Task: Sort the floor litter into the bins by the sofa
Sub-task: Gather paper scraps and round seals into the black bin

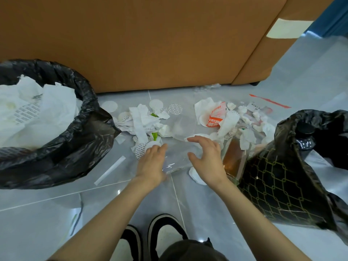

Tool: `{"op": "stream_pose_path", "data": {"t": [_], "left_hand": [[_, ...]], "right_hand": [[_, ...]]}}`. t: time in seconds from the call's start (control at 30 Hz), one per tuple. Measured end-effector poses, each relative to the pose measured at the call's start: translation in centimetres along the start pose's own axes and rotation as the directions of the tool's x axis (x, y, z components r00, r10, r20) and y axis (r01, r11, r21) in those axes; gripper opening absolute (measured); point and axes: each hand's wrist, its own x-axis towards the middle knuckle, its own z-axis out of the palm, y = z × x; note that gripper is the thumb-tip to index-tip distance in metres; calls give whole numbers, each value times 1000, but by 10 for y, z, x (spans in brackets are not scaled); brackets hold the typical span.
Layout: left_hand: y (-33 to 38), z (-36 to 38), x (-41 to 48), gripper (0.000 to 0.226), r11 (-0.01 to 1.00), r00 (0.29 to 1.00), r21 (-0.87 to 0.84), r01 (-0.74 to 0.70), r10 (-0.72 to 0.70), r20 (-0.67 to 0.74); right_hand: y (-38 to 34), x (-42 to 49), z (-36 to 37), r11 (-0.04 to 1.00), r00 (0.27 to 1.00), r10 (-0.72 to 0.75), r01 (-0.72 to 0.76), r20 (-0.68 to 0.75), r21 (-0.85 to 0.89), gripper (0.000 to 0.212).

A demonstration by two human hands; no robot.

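1. Head view, progress: the left bin (pixel 84 102), black-lined at 9 o'clock, already holds crumpled white paper; the right bin (pixel 282 129), black-lined at 3 o'clock, shows a dark bottle (pixel 305 136) inside; most of the litter (pixel 143 121) lies scattered on the floor (pixel 188 200) at 12 o'clock, along the foot of the sofa (pixel 150 44); the sort looks, at a guess, well short of finished.
2. Hands: the left hand (pixel 152 162) lies flat, fingers straight, on the near edge of a clear plastic sheet (pixel 177 159); the right hand (pixel 205 157) is at the sheet's right side, fingers spread wide and bent, gripping nothing; whether they touch the sheet cannot be told.
3. Direction: the sheet's edges are too faint to give its long axis; a white paper strip (pixel 110 170), at 9 o'clock of the hands, lies flat, running 7 to 1 o'clock; a red seal strip (pixel 269 100) runs roughly 10 to 4 o'clock.
4. Left to sort: paper slips, round seals, an orange-printed wrapper (pixel 216 115); a brown packet (pixel 233 157) just beside a black-and-gold patterned bag (pixel 278 185).
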Motion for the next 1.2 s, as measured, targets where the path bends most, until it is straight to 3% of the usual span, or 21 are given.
{"op": "stream_pose_path", "data": {"t": [0.1,0.23,0.37,0.47,0.53,0.6,0.67,0.87,0.97,1.07,1.2], "left_hand": [[-3,3,-4,84,995,999,-89,48,-50,-18],[-9,3,-16,77,930,987,-356,86,-128,-96],[-6,-20,-25,87,779,980,-624,58,-163,-112],[3,-42,-26,87,741,981,-672,-14,-121,-154],[15,-54,-24,84,716,987,-695,-66,-57,-152],[28,-63,-22,86,688,993,-720,-87,-3,-122],[38,-69,-20,88,652,993,-751,-100,24,-112],[83,-98,-15,86,630,955,-722,-286,131,-264],[105,-107,-13,100,649,923,-663,-374,186,-338],[130,-111,-11,99,671,893,-600,-435,239,-381],[157,-108,-8,97,604,899,-666,-438,277,-339]], "right_hand": [[-3,-2,-7,1000,1000,11,-12,-11,-11,40],[-7,-9,-18,998,996,65,-67,-64,-20,41],[-20,-16,-28,960,981,176,-152,-84,237,66],[-40,-13,-42,751,946,323,-280,37,599,87],[-46,-4,-50,604,917,379,-349,128,716,89],[-48,5,-58,534,906,399,-355,141,767,92],[-53,11,-70,474,906,401,-332,136,815,88],[-64,9,-126,437,930,363,-121,-52,891,32],[-67,4,-151,398,933,335,-12,-133,917,30],[-63,-6,-174,383,926,328,49,-186,922,30],[-44,-16,-197,339,865,425,122,-268,933,41]]}}
